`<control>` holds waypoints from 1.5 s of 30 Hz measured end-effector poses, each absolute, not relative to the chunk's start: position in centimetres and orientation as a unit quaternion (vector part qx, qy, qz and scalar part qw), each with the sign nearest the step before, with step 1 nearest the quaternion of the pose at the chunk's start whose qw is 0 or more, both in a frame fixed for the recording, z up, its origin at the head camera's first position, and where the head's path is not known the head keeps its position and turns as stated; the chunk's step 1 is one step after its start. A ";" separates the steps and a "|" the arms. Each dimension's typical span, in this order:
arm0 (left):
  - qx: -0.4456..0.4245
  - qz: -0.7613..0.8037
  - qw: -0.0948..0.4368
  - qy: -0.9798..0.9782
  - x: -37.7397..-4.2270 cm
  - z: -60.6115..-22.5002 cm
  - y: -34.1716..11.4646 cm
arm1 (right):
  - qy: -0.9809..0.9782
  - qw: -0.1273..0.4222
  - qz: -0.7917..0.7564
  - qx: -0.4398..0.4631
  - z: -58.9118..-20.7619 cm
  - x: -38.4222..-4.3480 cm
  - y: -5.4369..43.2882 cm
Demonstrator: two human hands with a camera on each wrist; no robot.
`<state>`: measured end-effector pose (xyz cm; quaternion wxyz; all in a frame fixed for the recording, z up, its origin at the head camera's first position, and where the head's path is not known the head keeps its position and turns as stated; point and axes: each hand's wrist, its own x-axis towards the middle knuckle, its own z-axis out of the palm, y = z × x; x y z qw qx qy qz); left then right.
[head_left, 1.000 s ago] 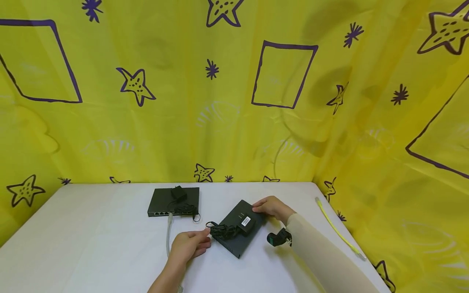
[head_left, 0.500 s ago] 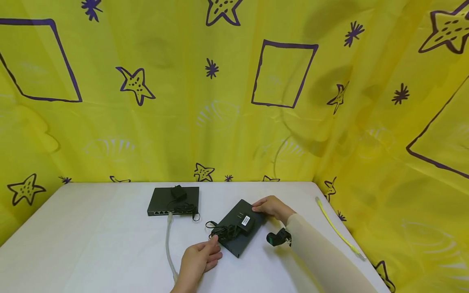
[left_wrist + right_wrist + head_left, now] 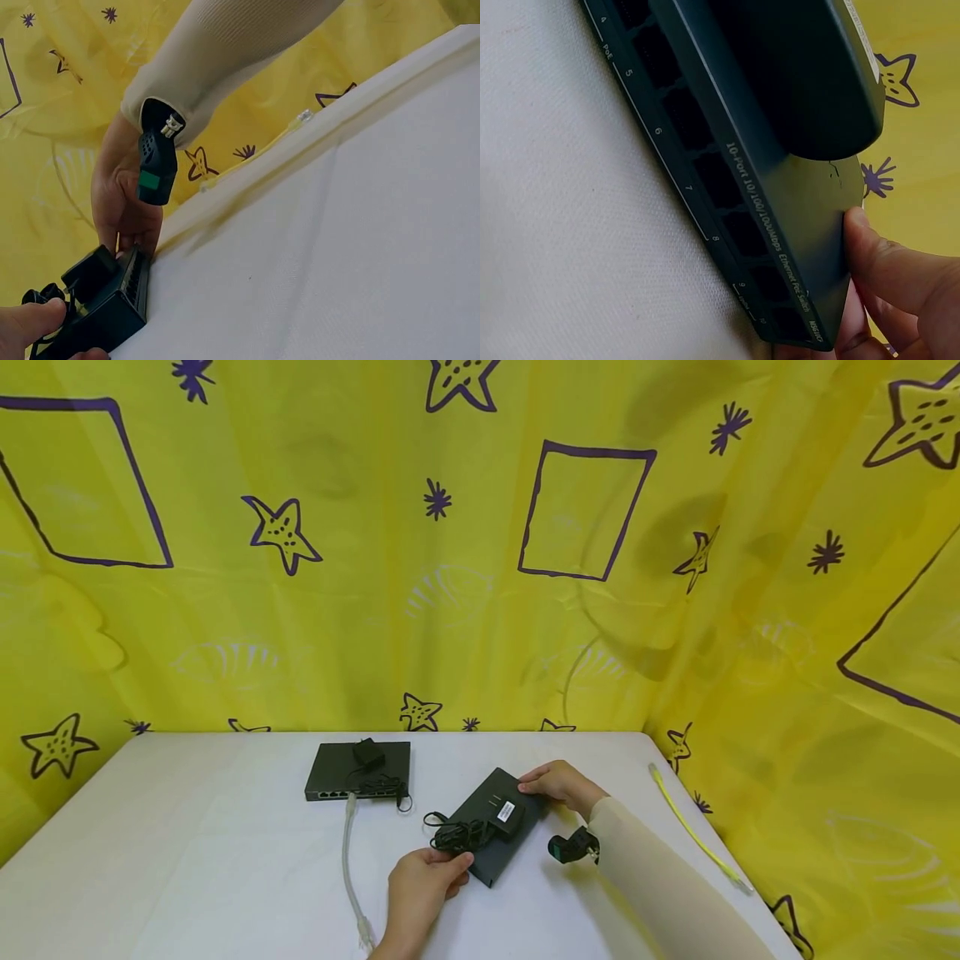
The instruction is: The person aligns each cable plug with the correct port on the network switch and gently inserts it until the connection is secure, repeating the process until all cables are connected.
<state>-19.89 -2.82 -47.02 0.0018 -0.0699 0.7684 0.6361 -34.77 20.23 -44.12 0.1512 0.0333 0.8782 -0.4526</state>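
Observation:
A black Ethernet switch (image 3: 492, 858) lies at a slant near the middle of the table, and its row of ports shows in the right wrist view. On top of it sits a black power adapter (image 3: 508, 818) with a white label and a bundled cord (image 3: 459, 835). My right hand (image 3: 561, 783) holds the switch's far right end, thumb on top and fingers below. At the near left edge, my left hand (image 3: 423, 887) pinches the switch beside the cord; its thumb (image 3: 41, 319) is above, a fingertip lower down.
A second black switch (image 3: 326, 760) carries another adapter (image 3: 368, 752) at the back left. A grey network cable (image 3: 347, 860) runs from its ports towards the front. A yellow cable (image 3: 693, 831) lies along the right table edge, and a patterned yellow curtain (image 3: 360, 635) hangs behind.
My left hand has moved right and nearer, from the cord's left end along the switch's edge towards its near corner. The right hand and the switch stay in place.

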 end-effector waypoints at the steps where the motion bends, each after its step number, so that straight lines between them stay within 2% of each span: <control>1: -0.072 0.633 -0.003 0.771 -20.0 -47.0 -2.7 | 0.878 0.150 -0.454 0.036 -44.0 -34.7 20.2; 8: -0.074 0.623 -0.032 0.778 -20.5 -47.3 -2.2 | 0.882 0.138 -0.446 0.060 -42.7 -33.1 19.7; 24: -0.079 0.620 -0.024 0.781 -21.2 -47.0 -2.6 | 0.876 0.134 -0.460 0.063 -43.0 -32.6 20.8; 45: -0.071 0.630 -0.014 0.773 -25.1 -46.4 -4.6 | 0.820 0.153 -0.541 0.107 -43.7 -29.8 21.7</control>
